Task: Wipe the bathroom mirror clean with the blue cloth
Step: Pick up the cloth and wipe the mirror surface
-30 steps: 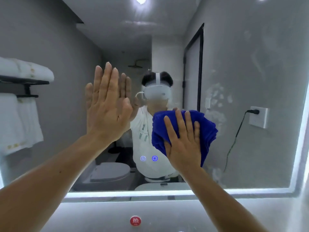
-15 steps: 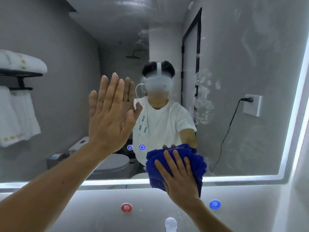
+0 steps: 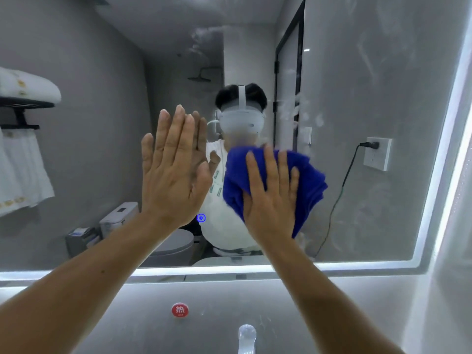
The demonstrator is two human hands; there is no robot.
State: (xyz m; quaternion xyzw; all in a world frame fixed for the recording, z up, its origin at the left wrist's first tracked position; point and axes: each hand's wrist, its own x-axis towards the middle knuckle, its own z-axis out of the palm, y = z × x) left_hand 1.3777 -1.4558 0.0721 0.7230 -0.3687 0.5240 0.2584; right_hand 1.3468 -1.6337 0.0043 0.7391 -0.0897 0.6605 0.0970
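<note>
A large wall mirror [image 3: 383,72] with a lit white border fills the view; smudges and streaks show on its upper middle and right. My right hand [image 3: 270,198] lies flat on a bunched blue cloth [image 3: 310,185], pressing it against the glass at the middle. My left hand [image 3: 173,169] rests flat on the mirror with its fingers straight up, to the left of the cloth, holding nothing.
Below the mirror is a grey wall panel with a red round hot-water button [image 3: 180,309] and the top of a tap [image 3: 247,337]. The glass reflects a person in a headset, a toilet, white towels on a rack, a wall socket with a cable and a black-framed door.
My right hand swept the cloth down to the mirror's lower edge and has come back up to the middle. My left hand stayed flat on the glass.
</note>
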